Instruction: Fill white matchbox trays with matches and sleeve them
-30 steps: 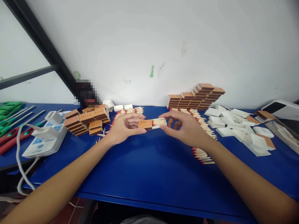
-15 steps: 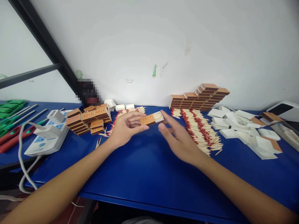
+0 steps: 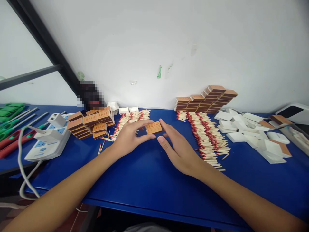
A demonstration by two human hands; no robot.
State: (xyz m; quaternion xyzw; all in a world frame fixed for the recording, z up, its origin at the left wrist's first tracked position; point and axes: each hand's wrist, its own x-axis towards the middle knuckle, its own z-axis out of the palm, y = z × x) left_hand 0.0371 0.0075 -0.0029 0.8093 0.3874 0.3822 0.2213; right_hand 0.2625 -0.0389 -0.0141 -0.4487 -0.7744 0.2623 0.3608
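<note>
My left hand (image 3: 129, 138) pinches an orange matchbox (image 3: 154, 127) by its left end, a little above the blue table (image 3: 145, 180). The box's drawer is pushed fully in. My right hand (image 3: 178, 148) is stretched flat, its fingers pressed against the box's right end. A long row of loose red-tipped matches (image 3: 207, 137) lies just right of that hand. A second heap of matches (image 3: 131, 118) lies behind my left hand.
A pile of filled orange matchboxes (image 3: 93, 124) sits at the left, a stacked wall of brown boxes (image 3: 205, 100) at the back right. White empty drawers (image 3: 251, 135) are scattered at the right. A white power strip (image 3: 47, 141) with cable and green-handled tools (image 3: 12, 119) lie far left.
The white drawer with matches stuck out of the box's right end. My right hand let go of it, opened flat and pushed it in; the box is now closed.
</note>
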